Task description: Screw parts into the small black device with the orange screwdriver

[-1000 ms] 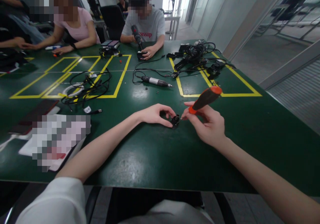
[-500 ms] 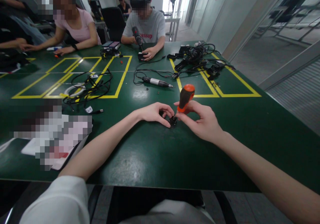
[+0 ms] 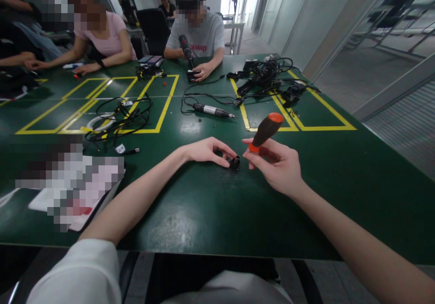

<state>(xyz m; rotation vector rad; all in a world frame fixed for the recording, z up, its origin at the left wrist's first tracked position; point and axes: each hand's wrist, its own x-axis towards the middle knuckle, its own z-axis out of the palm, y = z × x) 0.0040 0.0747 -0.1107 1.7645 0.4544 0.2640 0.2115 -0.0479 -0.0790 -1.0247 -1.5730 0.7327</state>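
Screwdriver (image 3: 268, 131) withdrawn, right hand (image 3: 282, 164) pinching it, left hand (image 3: 206, 151) pinching black part (image 3: 235, 162), "assup" shirt (image 3: 210, 31)

Toward the desk's (image 3: 210, 218) near edge — one left hand (image 3: 206, 152), one right hand (image 3: 281, 165), one screwdriver (image 3: 267, 132), one small black part (image 3: 234, 164).

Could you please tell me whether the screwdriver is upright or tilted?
Tilted: held in the right hand, the screwdriver leans, its handle's orange top toward the picture's right.
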